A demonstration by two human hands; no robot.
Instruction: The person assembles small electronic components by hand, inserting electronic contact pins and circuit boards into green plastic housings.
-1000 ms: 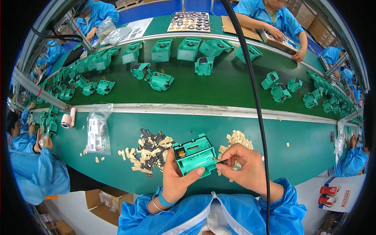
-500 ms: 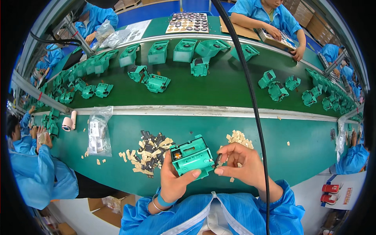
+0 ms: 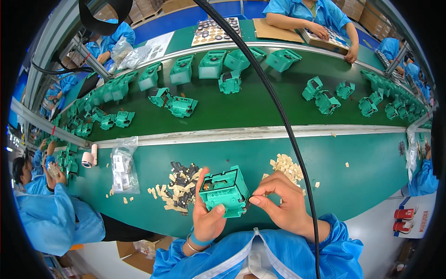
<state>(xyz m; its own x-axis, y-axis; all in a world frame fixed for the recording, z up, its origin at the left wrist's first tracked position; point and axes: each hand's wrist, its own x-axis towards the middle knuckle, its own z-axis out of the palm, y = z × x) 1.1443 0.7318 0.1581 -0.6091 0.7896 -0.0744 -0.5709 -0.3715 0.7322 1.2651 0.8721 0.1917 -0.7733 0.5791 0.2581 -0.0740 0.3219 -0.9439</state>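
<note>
A green plastic housing [image 3: 224,197] with an open compartment on top is gripped in my left hand [image 3: 209,224], thumb across its near face and fingers behind its left side. Inside the compartment a small copper-coloured part shows. My right hand [image 3: 284,202] pinches a small black piece [image 3: 247,204] against the housing's right end; the fingertips hide most of it. Left of the housing lies a pile of black pieces and beige paper-like tabs [image 3: 182,188]. Beyond my right hand is a heap of beige tabs [image 3: 287,168].
A clear bag of parts [image 3: 124,167] and a pink cylindrical device [image 3: 89,157] lie at the left. Past a metal rail [image 3: 195,136], a green belt [image 3: 260,104] carries several green housings. A black cable [image 3: 283,111] hangs across the view. Co-workers sit around.
The housing has turned in my left hand so its right end faces my right hand more. My right hand has brought the black piece against that end. The whole view has shifted slightly.
</note>
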